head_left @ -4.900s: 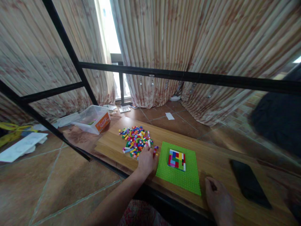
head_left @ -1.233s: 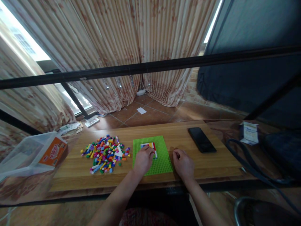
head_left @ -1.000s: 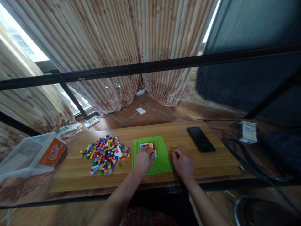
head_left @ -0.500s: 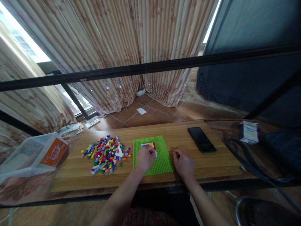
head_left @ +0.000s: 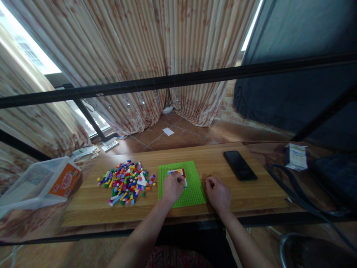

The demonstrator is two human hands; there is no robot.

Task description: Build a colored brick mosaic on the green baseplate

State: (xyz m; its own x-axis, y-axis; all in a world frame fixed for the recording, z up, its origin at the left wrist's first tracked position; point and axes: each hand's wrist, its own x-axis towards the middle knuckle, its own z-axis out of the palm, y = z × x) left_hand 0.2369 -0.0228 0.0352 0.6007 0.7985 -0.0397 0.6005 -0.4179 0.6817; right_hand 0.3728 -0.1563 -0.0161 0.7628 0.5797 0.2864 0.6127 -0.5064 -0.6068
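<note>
My left hand is over a green studded baseplate, its fingers pinched together above a small layout of toy bricks. White, red, yellow and blue show in that layout, and the hand covers much of it. Whatever the left fingertips hold is hidden or too small to make out. My right hand rests on the wooden board just right of the baseplate, its fingers curled closed; I cannot see into the fist. A pile of loose multicoloured bricks lies to the left of the baseplate.
A black phone lies on the right of the wooden board. Left of the board stands a clear plastic box with an orange label. A dark strap hangs at the right, and a black bar crosses beyond the board.
</note>
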